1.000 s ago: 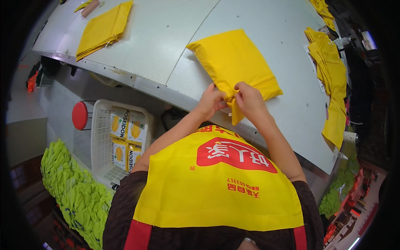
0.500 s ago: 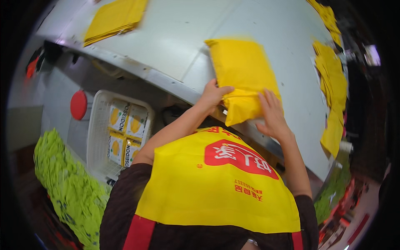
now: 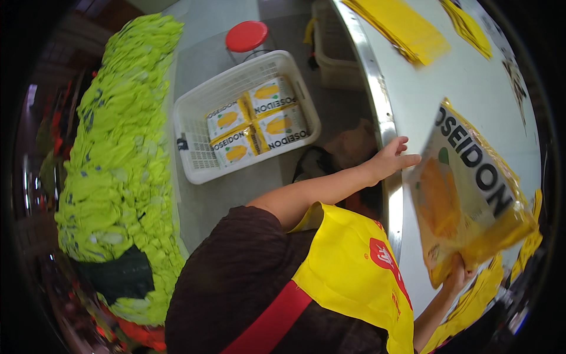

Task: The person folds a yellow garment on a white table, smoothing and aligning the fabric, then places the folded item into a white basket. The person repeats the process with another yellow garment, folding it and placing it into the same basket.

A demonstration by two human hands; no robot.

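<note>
My right hand (image 3: 457,276) grips the lower edge of a flat plastic packet (image 3: 469,194), with its white printed face, orange picture and yellow border turned toward me. The packet is tilted upright above the table, and part of my right hand is hidden behind it. My left hand (image 3: 394,160) is over the table's metal edge, fingers apart and holding nothing. Its fingertips come close to the packet's left side; I cannot tell whether they touch. Similar packets (image 3: 257,122) lie flat in a white plastic basket (image 3: 187,147) to the left.
The pale table (image 3: 407,100) has a metal rim. Yellow stacks (image 3: 407,29) lie on its far part, and more yellow pieces (image 3: 480,295) at the right. A red stool (image 3: 246,36) stands beyond the basket. A long heap of lime-green gloves (image 3: 124,165) fills the left.
The packet has been lifted off the table and turned from its yellow side to its printed face. My left hand has let go of it. The view has swung left toward the basket.
</note>
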